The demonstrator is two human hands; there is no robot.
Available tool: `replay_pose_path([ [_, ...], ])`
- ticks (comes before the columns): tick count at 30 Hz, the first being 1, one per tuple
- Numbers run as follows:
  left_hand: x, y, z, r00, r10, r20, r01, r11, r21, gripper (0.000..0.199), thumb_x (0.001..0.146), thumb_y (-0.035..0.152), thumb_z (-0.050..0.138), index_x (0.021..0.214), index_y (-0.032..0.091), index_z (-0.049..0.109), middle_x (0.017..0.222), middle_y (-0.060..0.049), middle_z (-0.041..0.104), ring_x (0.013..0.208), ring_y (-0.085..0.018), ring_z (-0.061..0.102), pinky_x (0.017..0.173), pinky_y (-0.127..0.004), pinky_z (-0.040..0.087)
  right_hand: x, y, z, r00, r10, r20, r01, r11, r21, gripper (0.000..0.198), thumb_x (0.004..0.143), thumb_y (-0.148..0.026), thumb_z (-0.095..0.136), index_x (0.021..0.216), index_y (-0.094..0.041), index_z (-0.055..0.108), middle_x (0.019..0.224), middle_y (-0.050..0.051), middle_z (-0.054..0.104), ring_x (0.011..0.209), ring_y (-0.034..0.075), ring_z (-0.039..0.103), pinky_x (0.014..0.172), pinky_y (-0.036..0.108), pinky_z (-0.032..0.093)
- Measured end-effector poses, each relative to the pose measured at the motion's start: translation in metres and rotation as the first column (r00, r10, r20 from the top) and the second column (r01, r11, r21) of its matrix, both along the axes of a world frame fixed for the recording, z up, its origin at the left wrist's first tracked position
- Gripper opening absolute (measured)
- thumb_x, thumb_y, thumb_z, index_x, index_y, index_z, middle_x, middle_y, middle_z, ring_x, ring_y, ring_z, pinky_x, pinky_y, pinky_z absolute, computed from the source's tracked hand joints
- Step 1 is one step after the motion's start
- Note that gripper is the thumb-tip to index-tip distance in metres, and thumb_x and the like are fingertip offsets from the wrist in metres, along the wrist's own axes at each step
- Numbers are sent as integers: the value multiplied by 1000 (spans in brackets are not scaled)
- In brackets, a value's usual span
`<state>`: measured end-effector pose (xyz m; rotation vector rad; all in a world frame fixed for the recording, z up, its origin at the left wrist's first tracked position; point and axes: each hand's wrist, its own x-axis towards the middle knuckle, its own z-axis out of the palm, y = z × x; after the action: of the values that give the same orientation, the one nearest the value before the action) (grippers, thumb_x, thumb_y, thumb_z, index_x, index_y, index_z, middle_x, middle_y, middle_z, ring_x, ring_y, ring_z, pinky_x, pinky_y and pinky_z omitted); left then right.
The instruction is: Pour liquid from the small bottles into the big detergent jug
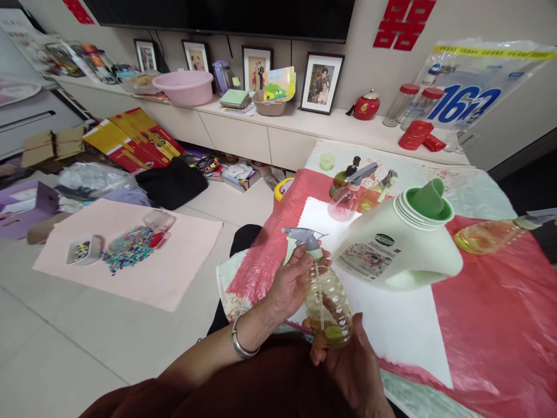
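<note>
A clear ribbed spray bottle [327,296] with a grey trigger head is held between my two hands, tilted, with some yellowish liquid inside. My left hand [289,281] is closed around its neck, just under the trigger. Round the base, my right hand [348,360] supports it from below, fingers partly hidden. Just beyond it stands a large pale green detergent jug [391,249], its mouth uncapped, with a green spout inside. Behind the jug are a pink spray bottle [346,200], an amber spray bottle [369,198] and a dark-topped pump bottle [342,181].
White paper [404,325] and red plastic sheeting [500,313] cover the table. Another spray bottle [487,235] lies tilted at right. A small green cup [326,161] sits at the back. On the floor, a pink sheet [174,284] bears colourful beads [128,247] and a white box [85,249].
</note>
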<state>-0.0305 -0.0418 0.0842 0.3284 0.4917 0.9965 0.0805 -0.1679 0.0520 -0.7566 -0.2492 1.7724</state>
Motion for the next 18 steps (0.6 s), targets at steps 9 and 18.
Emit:
replay_pose_path([
  [9, 4, -2, 1, 996, 78, -53, -78, 997, -1, 43, 67, 28, 92, 105, 17, 74, 111, -7, 73, 108, -26, 70, 102, -41, 50, 1, -3, 2, 887, -266, 376, 227, 963, 146, 80, 81, -49, 84, 151, -31, 49, 153, 9, 45, 138, 33, 48, 107, 43, 52],
  [18, 2, -6, 8, 996, 42, -81, -37, 998, 59, 44, 64, 32, 94, 101, 16, 77, 110, -8, 72, 100, -25, 69, 108, -47, 47, -1, -7, 8, 937, -175, 301, 126, 976, 175, 78, 80, -56, 80, 148, -30, 53, 153, 7, 45, 140, 37, 44, 112, 48, 47],
])
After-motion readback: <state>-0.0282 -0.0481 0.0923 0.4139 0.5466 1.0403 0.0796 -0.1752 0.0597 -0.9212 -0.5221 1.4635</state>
